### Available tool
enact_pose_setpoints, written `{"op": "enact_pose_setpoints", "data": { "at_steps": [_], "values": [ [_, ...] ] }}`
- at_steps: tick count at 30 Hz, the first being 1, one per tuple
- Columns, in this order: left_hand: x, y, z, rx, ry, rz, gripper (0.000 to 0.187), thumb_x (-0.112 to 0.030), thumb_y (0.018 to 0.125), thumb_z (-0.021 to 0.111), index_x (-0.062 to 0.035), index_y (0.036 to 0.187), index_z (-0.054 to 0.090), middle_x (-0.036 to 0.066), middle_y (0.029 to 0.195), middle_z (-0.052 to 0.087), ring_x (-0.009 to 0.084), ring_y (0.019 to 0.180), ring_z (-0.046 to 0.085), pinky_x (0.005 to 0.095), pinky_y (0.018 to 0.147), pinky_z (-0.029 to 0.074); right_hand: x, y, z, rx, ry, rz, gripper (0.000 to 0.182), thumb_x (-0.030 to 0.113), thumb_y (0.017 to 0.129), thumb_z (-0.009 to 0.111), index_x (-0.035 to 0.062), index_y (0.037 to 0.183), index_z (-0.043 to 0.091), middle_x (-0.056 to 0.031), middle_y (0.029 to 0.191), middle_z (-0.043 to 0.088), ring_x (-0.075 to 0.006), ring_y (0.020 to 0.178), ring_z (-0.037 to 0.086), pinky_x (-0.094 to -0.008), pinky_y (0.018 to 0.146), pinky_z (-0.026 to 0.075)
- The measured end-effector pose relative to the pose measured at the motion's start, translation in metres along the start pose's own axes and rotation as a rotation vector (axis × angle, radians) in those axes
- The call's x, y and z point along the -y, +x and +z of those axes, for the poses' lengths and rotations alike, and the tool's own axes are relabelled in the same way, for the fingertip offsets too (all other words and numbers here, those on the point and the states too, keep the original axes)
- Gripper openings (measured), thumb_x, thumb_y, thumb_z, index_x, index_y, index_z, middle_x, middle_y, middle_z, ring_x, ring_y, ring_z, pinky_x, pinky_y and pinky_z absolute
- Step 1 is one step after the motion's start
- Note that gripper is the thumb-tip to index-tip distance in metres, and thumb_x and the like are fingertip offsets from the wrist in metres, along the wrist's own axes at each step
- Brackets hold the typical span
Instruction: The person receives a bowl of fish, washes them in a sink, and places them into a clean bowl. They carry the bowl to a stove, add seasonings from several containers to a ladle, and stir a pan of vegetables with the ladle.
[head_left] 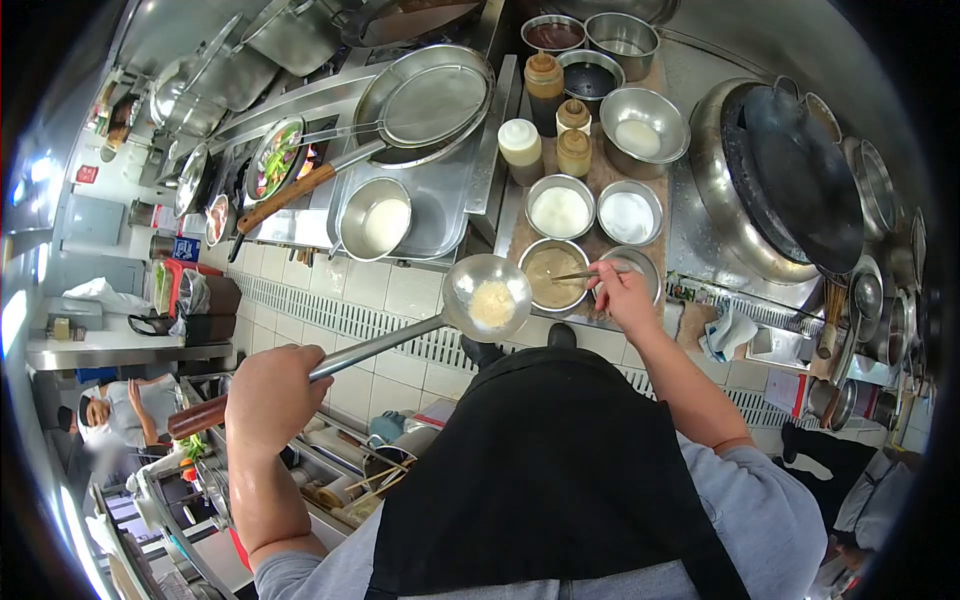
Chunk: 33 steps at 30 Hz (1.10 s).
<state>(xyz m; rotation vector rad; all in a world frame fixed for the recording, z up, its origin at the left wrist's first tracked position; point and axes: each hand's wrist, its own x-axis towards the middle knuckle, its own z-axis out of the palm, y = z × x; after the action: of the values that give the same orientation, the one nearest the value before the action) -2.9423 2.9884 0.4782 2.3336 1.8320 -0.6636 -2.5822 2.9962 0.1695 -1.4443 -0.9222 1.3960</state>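
In my left hand [272,392] is the long handle of a steel ladle [390,337] with a wooden grip end. Pale yellowish granules [491,303] lie in the ladle's round bowl, level in view with the counter's front edge. My right hand [626,298] pinches the thin handle of a spoon [575,275]. The spoon's far end reaches into a steel bowl of tan powder [548,263], so its tip is hard to see. Right beside it, another steel bowl [648,268] is partly covered by my right hand. Two bowls of white powder [560,212] [628,217] stand just behind.
Several squeeze bottles [545,85] and sauce bowls [553,35] stand farther back. At right is a large dark wok [800,170]. To the left, a strainer [432,105] rests over a pan, near a pot with white contents [385,222] and a plate of vegetables [278,158]. Another person [130,408] is at far left.
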Motion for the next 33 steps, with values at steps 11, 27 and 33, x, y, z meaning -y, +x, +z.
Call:
{"op": "enact_pose_setpoints", "data": {
  "at_steps": [11,27,33],
  "values": [
    [0.007,0.001,0.013,-0.004,0.051,0.003,0.018,-0.021,0.077,0.069,-0.0066,0.089,0.066,0.013,0.08,0.065,0.0341,0.078,0.064,0.0448,0.071,0.05,0.079,-0.029,-0.015,0.059,0.249,-0.018,0.031,0.027,0.102,0.046,0.0016,0.104,0.063,-0.0059,0.079,0.063,-0.0074,0.051,0.05,-0.0215,0.046,0.038],
    [0.003,-0.002,0.011,-0.027,0.027,-0.011,0.018,-0.02,0.076,0.069,-0.0057,0.086,0.065,0.014,0.078,0.065,0.0346,0.077,0.063,0.0455,0.071,0.048,0.023,-0.005,-0.02,-0.139,0.189,0.141,0.029,0.026,0.101,0.045,0.0027,0.101,0.063,-0.0074,0.077,0.064,-0.0089,0.049,0.052,-0.0227,0.044,0.038],
    [-0.002,0.006,0.011,-0.056,0.047,0.014,0.016,-0.02,0.078,0.069,-0.0076,0.087,0.065,0.012,0.079,0.064,0.0337,0.079,0.063,0.0451,0.071,0.049,0.085,-0.028,-0.025,-0.028,0.296,-0.1,0.032,0.028,0.102,0.046,0.0005,0.106,0.063,-0.0076,0.079,0.064,-0.0091,0.049,0.05,-0.022,0.046,0.039]
  ]
}}
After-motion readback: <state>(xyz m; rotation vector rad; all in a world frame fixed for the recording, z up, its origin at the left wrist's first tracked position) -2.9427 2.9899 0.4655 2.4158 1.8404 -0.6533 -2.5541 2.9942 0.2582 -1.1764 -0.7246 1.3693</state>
